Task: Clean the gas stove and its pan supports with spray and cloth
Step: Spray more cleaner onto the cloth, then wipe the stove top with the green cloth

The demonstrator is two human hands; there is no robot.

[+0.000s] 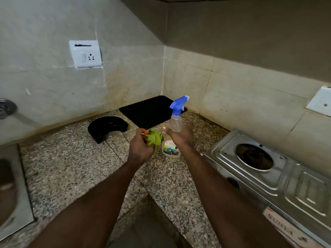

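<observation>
Head view — left hand (pixel 141 149) grips cloth (pixel 155 138), right hand (pixel 182 136) spray bottle (pixel 176 122) — near stove (pixel 295 185) edge

Speckled granite bench (pixel 71 167), wraps round the corner. Back in the corner, upper middle of the frame, a flat black mat (pixel 148 110) lies on it, and just left of that sits a curved black plastic piece (pixel 105 127). A labelled bottle (pixel 171 149) stands mid-frame, partly hidden. The steel stove (pixel 286 176) sits lower right, and a steel sink (pixel 10 190) is at the far left edge.
</observation>
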